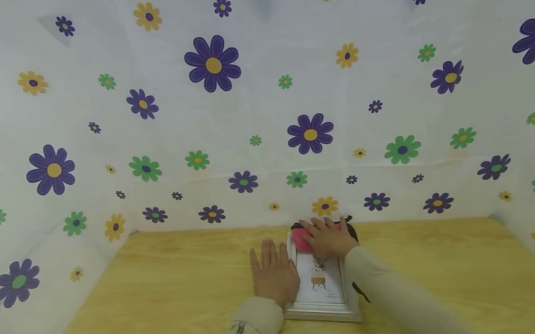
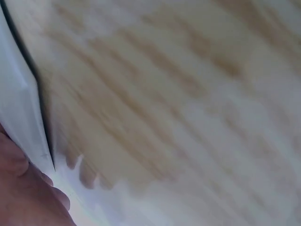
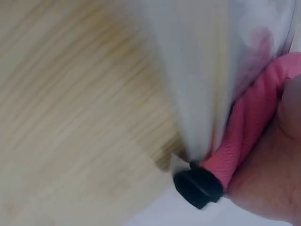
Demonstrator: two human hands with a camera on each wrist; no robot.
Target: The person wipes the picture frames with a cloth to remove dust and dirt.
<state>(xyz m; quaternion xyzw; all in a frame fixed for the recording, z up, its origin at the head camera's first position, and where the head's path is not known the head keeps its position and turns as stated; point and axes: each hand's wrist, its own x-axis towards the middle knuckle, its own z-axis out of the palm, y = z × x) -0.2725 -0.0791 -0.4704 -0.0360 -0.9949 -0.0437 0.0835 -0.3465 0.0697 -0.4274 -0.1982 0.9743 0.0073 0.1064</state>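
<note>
White cloth printed with purple, yellow and green daisies, the flowered backdrop (image 1: 259, 103), hangs behind and along both sides of a pale yellow wood-grain counter (image 1: 187, 289). On this counter, a little right of the middle in the head view, a silver-rimmed rectangular picture frame (image 1: 326, 288) lies face up, its longer sides running away from the person. Its white print shows a brown footed planter (image 1: 318, 280) with brown foliage above it. Of the hands, the left one (image 1: 274, 276) is palm down with its fingers straight, grasping nothing, its thumb side against the frame's left edge. The right hand (image 1: 330, 238) lies over the frame's far end with its fingers spread, pressing a bright pink soft cloth (image 1: 301, 240) with black edging against it rather than clenching it. In the right wrist view the cloth bunches beneath the hand along the frame's border, and a stubby black piece (image 3: 197, 186) sits at its end; what that piece is cannot be told. Both arms wear cream sleeves (image 1: 390, 287), and the left cuff (image 1: 258, 318) carries a small dark mark.
</note>
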